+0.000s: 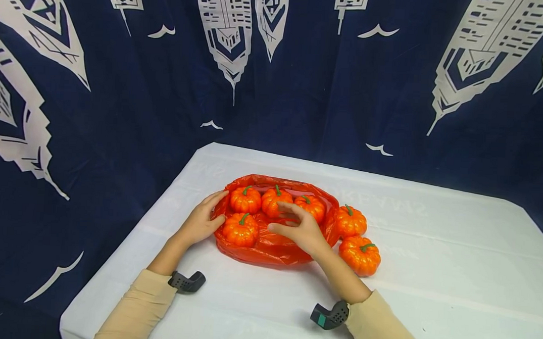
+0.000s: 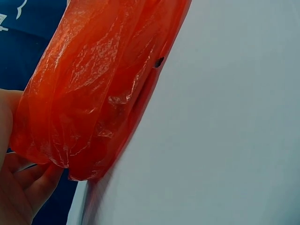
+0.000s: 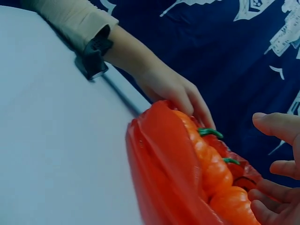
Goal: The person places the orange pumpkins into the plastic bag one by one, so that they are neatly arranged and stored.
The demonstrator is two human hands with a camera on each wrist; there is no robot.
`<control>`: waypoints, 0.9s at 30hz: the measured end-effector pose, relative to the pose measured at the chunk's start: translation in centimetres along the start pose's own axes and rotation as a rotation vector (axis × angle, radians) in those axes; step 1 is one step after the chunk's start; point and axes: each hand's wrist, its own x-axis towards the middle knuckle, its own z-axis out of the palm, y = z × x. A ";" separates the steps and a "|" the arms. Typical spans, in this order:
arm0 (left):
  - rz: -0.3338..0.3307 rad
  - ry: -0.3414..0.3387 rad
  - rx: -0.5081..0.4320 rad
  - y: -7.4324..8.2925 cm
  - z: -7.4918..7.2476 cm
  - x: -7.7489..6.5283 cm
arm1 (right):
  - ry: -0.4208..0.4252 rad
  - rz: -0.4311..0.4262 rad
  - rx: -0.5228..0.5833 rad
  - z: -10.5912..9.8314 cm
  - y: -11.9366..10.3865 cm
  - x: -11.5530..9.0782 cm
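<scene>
The left hand (image 1: 202, 218) rested against the left rim of the orange bag (image 1: 268, 250), fingers straight and laid along the plastic, gripping nothing; the left wrist view showed the film bulging against the palm. This hand was best used as a brace, so that the bag's mouth stayed wide and the bag did not slide on the desk (image 1: 430, 277).

Four pumpkins lay inside the bag: one at front left (image 1: 240, 229) and three in a back row (image 1: 276, 201).

The right hand (image 1: 300, 226) hovered above the bag's middle, fingers loosely spread and holding nothing.

Two further pumpkins (image 1: 355, 239) lay on the desk just beside the bag's right rim. Judged from this layout, each of these called for a grasp round the body, not the stem, and a lift clear of the rim before lowering into the free space at front right.
</scene>
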 end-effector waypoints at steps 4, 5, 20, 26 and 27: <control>0.003 0.002 -0.004 0.0 0.0 0.0 | 0.023 0.002 -0.003 -1.5 -0.3 -0.5; 0.003 0.003 -0.005 0.0 0.0 0.0 | 0.031 0.002 -0.007 -1.8 -0.3 -0.6; -0.001 0.002 -0.010 -0.1 0.1 0.0 | 0.136 -0.044 0.057 -6.2 -0.6 -3.1; -0.003 0.004 -0.008 -0.2 0.1 0.1 | 0.203 -0.060 0.028 -8.6 -0.6 -3.7; -0.003 0.004 -0.008 -0.2 0.1 0.1 | 0.214 -0.057 0.014 -9.0 -0.5 -3.8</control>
